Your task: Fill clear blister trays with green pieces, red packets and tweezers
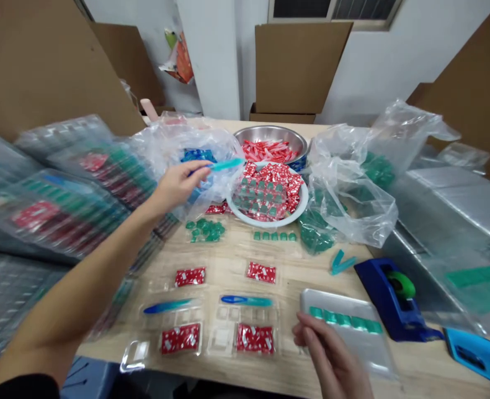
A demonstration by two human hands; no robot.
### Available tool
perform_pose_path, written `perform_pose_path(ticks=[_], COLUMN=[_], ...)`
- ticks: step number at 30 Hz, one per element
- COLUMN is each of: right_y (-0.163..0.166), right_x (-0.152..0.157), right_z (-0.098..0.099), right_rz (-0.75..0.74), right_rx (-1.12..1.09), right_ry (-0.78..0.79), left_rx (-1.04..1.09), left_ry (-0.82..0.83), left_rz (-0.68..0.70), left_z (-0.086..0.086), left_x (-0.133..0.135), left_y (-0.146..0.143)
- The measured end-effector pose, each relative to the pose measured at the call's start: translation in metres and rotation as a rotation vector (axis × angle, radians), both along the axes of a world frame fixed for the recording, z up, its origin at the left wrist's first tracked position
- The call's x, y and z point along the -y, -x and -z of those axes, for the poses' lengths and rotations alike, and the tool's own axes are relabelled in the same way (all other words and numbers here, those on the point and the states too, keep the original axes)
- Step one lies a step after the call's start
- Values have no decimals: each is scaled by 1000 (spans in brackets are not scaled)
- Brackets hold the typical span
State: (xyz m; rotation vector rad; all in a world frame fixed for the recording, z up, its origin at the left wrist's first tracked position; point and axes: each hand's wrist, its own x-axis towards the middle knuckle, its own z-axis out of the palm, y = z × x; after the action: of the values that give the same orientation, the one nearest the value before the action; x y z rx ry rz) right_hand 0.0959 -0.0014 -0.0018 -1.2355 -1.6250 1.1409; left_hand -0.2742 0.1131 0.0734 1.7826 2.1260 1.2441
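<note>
My left hand [182, 185] reaches out over the table, its fingers closed on blue-to-teal plastic tweezers [227, 164]. Similar tweezers [247, 301] lie in a clear blister tray [223, 335] near the front, above a red patterned packet [255, 338]. Another tray to its left holds a second pair [168, 306] and a red packet [180, 338]. My right hand [331, 354] is at the lower right, fingers pinched together beside a silvery tray [344, 346] with a row of green pieces [344, 320]. Whatever those fingers may hold is hidden.
Farther back stand a white bowl [233, 208] of red packets and a steel bowl [245, 133] of pink-red sticks. Stacked filled trays [62, 205] crowd the left. A blue tape dispenser [388, 299] and plastic bags [352, 194] occupy the right.
</note>
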Motion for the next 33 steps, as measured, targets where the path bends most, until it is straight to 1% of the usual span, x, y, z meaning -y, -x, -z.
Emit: perform_pose_path(ticks=[1, 2, 3, 5, 6, 8, 10, 11, 12, 14, 17, 19, 21, 22, 24, 26, 29, 31, 33], right_y=[5, 12, 20, 37, 45, 55, 56, 54, 51, 42, 30, 24, 20, 18, 12, 8, 5, 5, 6], right_x=[-3, -6, -9, -12, -12, -9, -5, -2, 0, 4, 7, 9, 11, 12, 13, 14, 14, 15, 17], right_z=[-6, -13, -21, -35, -41, -49, -51, -50, -48, -40, -19, -3, 11, 15, 20, 19, 16, 15, 16], right_rz=[-17, 1, 10, -17, -19, -15, -18, -26, -37, -61, -151, -211, -230, -219, -167, -98, -48, -62, -78], right_rx=[-18, -60, -119, -248, -291, -324, -318, -304, -280, -193, -1, 86, 129, 145, 176, 203, 208, 198, 197], right_ry=[-32, -70, -110, -164, -174, -185, -211, -228, -244, -269, -278, -288, -287, -278, -257, -249, -252, -248, -241], left_rx=[80, 130, 150, 112, 84, 19, -33, -53, -72, -112, -127, -64, -51, -85, -196, -241, -265, -275, -278], left_ry=[-31, -49, -28, 9, 17, -18, -89, -117, -132, -131, -81, 17, 103, 129, 153, 179, 230, 266, 291], left_rz=[106, 199, 283, 442, 493, 564, 582, 575, 556, 516, 471, 446, 392, 340, 192, 53, -101, -167, -211], left_z=[-1, -3, -5, -10, -12, -16, -14, -10, -4, 15, 53, 77, 97, 104, 117, 127, 141, 150, 158], left_x=[21, 42, 61, 95, 108, 125, 135, 138, 142, 152, 177, 195, 210, 215, 218, 211, 188, 173, 162], left_y=[-17, -34, -51, -80, -91, -105, -112, -114, -116, -123, -136, -142, -137, -129, -102, -66, -14, 8, 20])
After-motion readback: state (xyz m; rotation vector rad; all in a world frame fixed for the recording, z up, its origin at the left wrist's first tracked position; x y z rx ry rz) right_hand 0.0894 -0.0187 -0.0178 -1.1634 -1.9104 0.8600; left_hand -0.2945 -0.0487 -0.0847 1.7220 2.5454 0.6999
